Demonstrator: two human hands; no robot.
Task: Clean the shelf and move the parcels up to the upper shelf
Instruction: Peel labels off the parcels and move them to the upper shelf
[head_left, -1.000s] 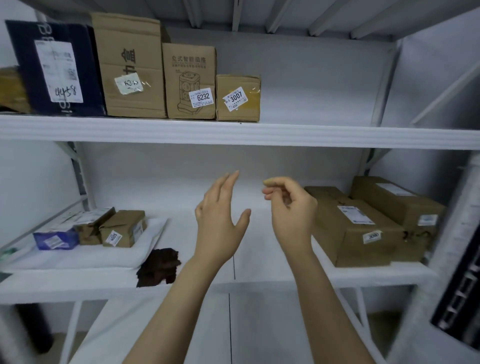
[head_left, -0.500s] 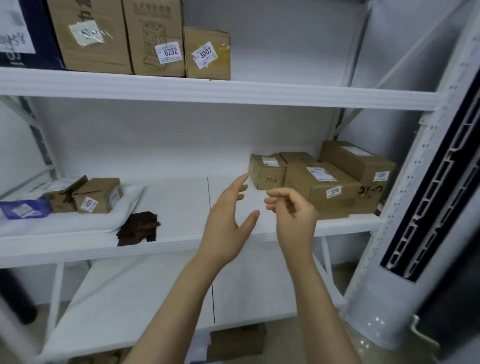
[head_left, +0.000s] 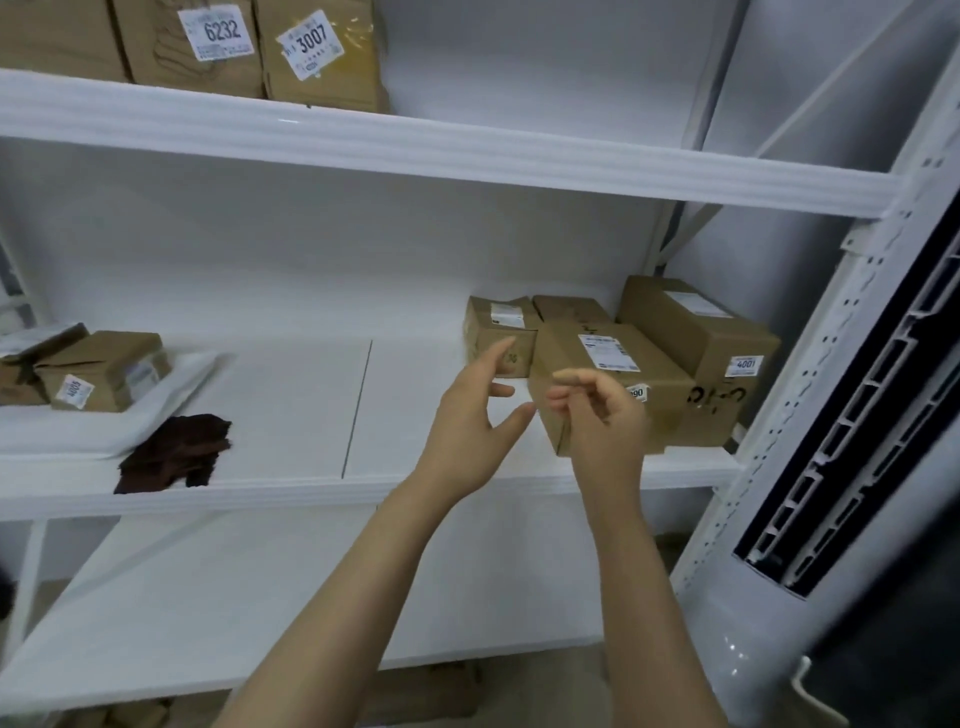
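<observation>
left hand (head_left: 467, 421) spread; right hand (head_left: 602, 421) curled, holding nothing; both before brown cardboard boxes (head_left: 608, 358) at white shelf's (head_left: 291, 405) right end; dark brown rag (head_left: 176, 452) on front edge

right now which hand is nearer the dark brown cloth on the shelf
Left. The left hand hovers right of the dark brown cloth; the right hand is farther right, before the parcels.

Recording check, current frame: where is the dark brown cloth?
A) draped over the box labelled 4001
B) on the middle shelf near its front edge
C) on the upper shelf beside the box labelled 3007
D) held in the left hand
B: the dark brown cloth lies on the middle shelf near its front edge, with the left hand and right hand apart from it.
</observation>
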